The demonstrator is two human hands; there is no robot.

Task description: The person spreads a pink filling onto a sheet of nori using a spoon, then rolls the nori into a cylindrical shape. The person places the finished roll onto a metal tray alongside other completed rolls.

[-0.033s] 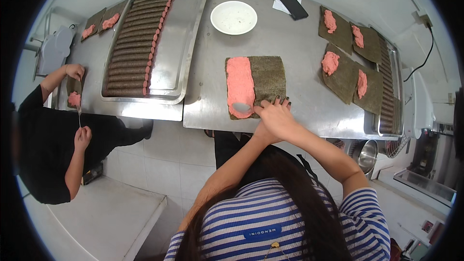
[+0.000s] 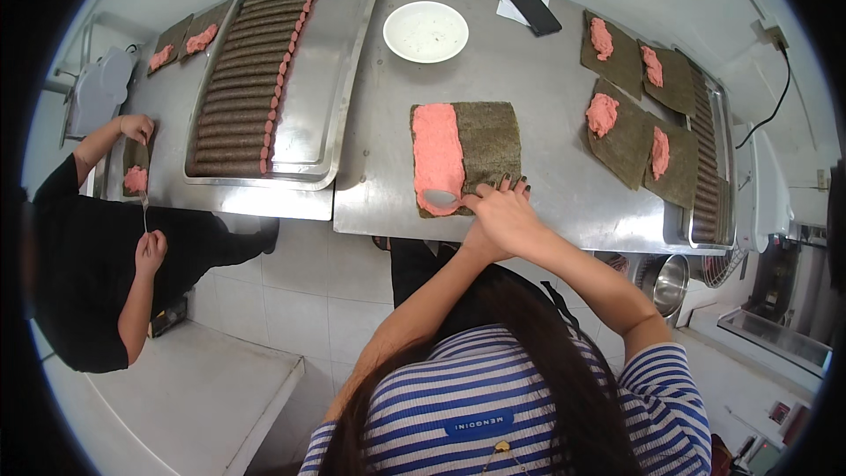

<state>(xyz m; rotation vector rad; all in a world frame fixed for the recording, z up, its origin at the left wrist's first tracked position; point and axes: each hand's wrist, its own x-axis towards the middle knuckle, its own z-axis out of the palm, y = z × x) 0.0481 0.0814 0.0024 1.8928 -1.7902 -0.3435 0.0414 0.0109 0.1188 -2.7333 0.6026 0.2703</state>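
Observation:
A seaweed sheet (image 2: 492, 137) lies flat before me, its left half coated with pink paste (image 2: 438, 145). My right hand (image 2: 504, 218) is closed, gripping a metal spoon (image 2: 441, 198) whose bowl rests on the paste near the sheet's front edge; the handle is mostly hidden by the fingers. Crossing beneath it comes my left hand (image 2: 518, 187), largely covered by the right. Its dark-nailed fingertips appear stretched out at the sheet's lower right corner.
A white bowl (image 2: 426, 33) and black phone (image 2: 530, 7) are at the back. Right: several sheets with paste lumps (image 2: 604, 115) and a tray of rolls (image 2: 712, 167). Left: a large metal tray (image 2: 339, 79) of rolls (image 2: 251, 70); beyond it, a co-worker's hands (image 2: 152, 249) work on another sheet.

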